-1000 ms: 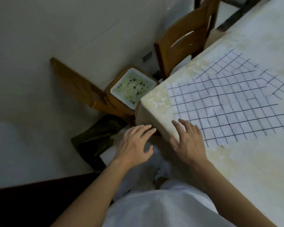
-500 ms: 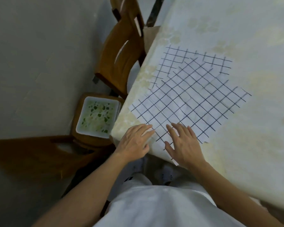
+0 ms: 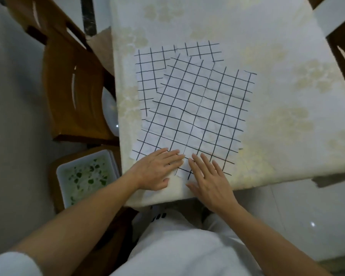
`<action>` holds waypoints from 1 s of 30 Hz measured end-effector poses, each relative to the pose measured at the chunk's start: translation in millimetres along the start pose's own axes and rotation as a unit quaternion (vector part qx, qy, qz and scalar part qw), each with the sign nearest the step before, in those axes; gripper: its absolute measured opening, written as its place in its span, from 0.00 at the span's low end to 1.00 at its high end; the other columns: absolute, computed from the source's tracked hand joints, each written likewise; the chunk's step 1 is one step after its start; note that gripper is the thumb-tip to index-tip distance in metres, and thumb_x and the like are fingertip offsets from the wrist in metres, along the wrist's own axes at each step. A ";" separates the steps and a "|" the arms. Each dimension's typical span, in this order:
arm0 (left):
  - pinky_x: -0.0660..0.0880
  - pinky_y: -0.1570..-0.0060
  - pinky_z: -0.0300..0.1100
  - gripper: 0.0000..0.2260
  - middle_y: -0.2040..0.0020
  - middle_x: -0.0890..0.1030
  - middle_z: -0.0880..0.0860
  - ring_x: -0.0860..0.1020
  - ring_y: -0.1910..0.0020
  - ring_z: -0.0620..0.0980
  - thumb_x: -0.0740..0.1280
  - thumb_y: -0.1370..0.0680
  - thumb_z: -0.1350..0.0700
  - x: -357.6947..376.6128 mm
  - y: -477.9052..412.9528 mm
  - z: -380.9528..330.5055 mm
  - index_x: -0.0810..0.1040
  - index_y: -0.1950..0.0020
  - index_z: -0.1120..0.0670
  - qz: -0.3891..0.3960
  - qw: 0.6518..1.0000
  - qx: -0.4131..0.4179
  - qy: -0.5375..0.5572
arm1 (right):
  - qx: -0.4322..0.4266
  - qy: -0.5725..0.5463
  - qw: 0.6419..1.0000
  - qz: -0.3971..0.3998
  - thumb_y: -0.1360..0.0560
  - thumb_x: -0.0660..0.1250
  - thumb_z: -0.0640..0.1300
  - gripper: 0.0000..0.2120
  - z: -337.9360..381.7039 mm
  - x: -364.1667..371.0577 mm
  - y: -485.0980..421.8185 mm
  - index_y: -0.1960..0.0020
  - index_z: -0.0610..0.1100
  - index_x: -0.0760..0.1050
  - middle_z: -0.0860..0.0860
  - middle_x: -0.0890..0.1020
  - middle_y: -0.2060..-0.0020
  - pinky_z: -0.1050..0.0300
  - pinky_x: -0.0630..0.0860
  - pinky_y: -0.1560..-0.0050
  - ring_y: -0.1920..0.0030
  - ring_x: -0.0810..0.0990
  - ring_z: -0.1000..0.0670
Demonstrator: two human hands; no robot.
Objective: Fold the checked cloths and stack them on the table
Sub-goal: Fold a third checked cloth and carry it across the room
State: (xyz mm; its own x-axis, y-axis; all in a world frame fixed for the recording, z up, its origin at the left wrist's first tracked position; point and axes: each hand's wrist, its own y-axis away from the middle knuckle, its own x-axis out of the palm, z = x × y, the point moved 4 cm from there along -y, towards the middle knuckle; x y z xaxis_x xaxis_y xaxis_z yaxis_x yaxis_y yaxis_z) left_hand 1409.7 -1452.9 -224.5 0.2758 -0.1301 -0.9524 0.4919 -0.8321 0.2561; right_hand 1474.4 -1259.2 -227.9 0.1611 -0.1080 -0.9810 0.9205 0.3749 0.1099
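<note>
Spread flat on the cream, flower-patterned table (image 3: 277,62), close to its near left corner: two thin white checked cloths with black grid lines, the top cloth (image 3: 199,108) skewed across the lower cloth (image 3: 147,76), the latter showing only as a strip along the far and left sides. Resting on the top cloth's near edge, side by side and almost touching: the left hand (image 3: 157,170) and the right hand (image 3: 209,176), both flat, fingers straight and close together, grasping nothing. Probably light, limp and thin, to judge from the faint creases and the close lie on the tabletop. Likely to slide on the smooth cover, and to drag the lower cloth along if tugged. Nothing fragile, no weight worth minding. Best pinched at the two near corners, thumb under and fingers over, then lifted and carried to the far edge for a first fold. Safer with one palm pressing down while the other hand works a corner free. Worth keeping well in from the table edge: easy to lose over the side, toward the white tray of green bits (image 3: 86,176) beside the brown wooden chair (image 3: 74,86).
</note>
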 end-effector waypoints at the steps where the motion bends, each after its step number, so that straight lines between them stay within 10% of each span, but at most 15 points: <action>1: 0.56 0.22 0.53 0.32 0.19 0.59 0.53 0.55 0.20 0.53 0.56 0.23 0.46 3.5 -1.0 4.6 0.61 0.20 0.55 0.003 1.000 0.017 -0.009 | 0.005 0.005 1.000 -0.003 0.18 0.56 0.58 0.30 2.2 5.1 -0.5 0.22 0.42 0.62 0.44 0.62 0.21 0.39 0.65 0.27 0.21 0.60 0.42; 22: 0.67 0.29 0.50 0.28 0.27 0.72 0.60 0.72 0.28 0.57 0.73 0.26 0.66 13.0 -3.1 23.7 0.71 0.27 0.62 -0.131 0.986 0.098 0.043 | 0.060 0.006 0.996 -0.071 0.16 0.57 0.58 0.28 12.8 30.2 -1.3 0.23 0.43 0.65 0.46 0.65 0.23 0.40 0.66 0.28 0.23 0.64 0.44; 30: 0.71 0.31 0.52 0.30 0.28 0.73 0.60 0.73 0.29 0.56 0.75 0.29 0.68 8.5 21.8 3.5 0.71 0.28 0.63 -0.154 0.983 0.052 0.080 | 0.026 -0.016 0.997 -0.070 0.28 0.67 0.34 0.35 -6.6 21.8 30.9 0.22 0.45 0.64 0.47 0.64 0.22 0.41 0.66 0.27 0.22 0.61 0.42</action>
State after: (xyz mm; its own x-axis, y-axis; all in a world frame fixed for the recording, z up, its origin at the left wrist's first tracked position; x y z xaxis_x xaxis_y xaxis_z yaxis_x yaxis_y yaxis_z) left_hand 1419.8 -1474.1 -227.6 0.2581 0.2164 -0.9416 0.4884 -0.8701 -0.0661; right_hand 1504.0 -1243.8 -246.9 0.0395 -0.1853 -0.9819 0.9522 0.3050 -0.0193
